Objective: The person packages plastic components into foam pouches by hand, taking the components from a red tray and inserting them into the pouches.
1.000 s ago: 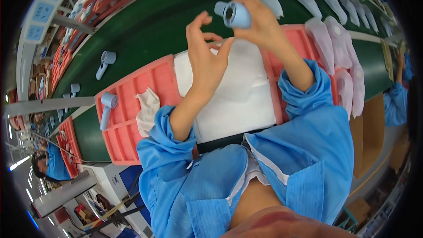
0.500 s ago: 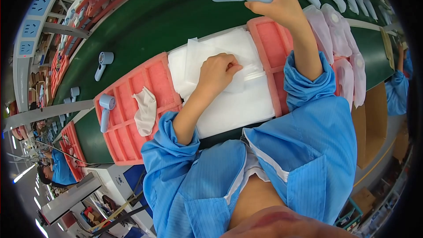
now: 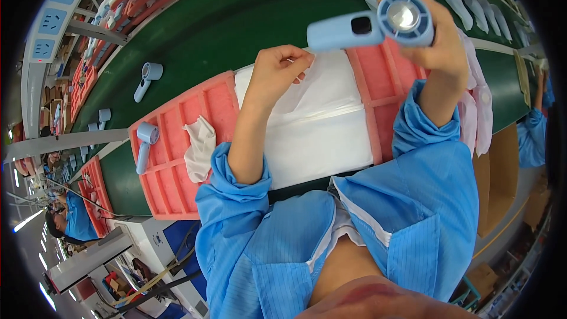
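Handheld fan lifted above the packing bench

The left hand pinches a clear plastic bag lying on the white foam sheet between pink foam trays; farther out, the right hand grips a light-blue handheld fan above the green conveyor belt.

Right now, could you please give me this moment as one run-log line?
right hand: holds blue handheld fan raised | left hand: pinching clear bag on white foam pad | pink tray: fan, cloth
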### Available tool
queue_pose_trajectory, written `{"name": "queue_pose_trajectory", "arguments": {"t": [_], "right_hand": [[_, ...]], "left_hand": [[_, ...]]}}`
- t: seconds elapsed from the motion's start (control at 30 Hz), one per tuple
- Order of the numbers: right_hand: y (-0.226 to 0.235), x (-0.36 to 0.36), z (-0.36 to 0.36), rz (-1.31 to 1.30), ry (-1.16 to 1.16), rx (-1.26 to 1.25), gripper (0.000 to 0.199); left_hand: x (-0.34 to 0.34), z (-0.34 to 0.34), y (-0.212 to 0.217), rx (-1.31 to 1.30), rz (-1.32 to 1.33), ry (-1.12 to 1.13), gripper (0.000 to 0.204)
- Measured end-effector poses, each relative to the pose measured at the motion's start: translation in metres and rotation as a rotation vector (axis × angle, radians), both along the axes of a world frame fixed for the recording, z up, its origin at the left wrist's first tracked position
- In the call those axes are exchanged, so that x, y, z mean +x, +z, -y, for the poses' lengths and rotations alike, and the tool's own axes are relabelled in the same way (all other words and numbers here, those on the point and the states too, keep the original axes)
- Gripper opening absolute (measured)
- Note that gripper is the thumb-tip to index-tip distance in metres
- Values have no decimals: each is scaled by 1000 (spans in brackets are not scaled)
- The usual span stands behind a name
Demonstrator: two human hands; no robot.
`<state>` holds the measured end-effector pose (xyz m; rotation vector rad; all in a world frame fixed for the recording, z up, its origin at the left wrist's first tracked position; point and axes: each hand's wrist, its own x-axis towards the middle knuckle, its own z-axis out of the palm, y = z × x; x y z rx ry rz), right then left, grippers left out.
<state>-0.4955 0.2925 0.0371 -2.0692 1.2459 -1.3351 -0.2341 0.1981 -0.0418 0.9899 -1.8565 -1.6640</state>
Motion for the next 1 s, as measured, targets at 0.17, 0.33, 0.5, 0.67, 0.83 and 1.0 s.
{"name": "queue_pose_trajectory", "arguments": {"t": [0.17,0.33,0.5,0.67,0.83,1.0], "right_hand": [[-3,18,7,-42,160,24,53],[0,31,5,-7,213,44,54],[-18,62,24,-72,291,-23,55],[-33,96,28,-134,53,-117,72],[-40,110,24,-262,-135,-227,85],[-34,102,24,-253,-200,-337,82]], "left_hand": [[8,-1,4,3,-257,167,13],[13,-7,20,-77,-428,267,13],[15,-20,26,-41,-633,245,12],[14,-26,36,87,-842,244,15],[10,-36,25,-295,-758,196,6],[-5,-56,22,-1041,-416,272,21]]}}
